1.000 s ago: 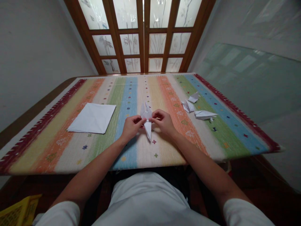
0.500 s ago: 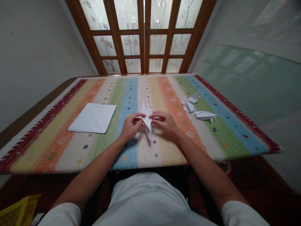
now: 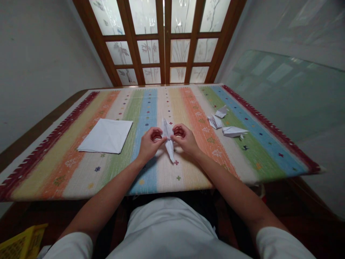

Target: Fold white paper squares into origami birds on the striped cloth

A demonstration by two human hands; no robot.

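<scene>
A narrow, pointed piece of folded white paper [image 3: 169, 145] is held between my two hands over the middle of the table. My left hand [image 3: 151, 144] pinches its left side, thumb tip at the middle of the paper and fingers curled. From the other side my right hand [image 3: 185, 139] grips it the same way, its thumb close to the left one. One tip of the paper points away from me and the other towards me. The fingertips partly hide its middle.
A stack of white paper sheets [image 3: 106, 136] lies to the left. Several folded white paper pieces [image 3: 233, 131] rest at the right. The striped tablecloth [image 3: 86, 180] covers the table, its front edge near my body. A yellow plastic crate [image 3: 24, 242] stands low at the left.
My thumbs have come onto the middle of the folded paper and my fingers have curled more. The paper now looks narrower, with its sides drawn upward.
</scene>
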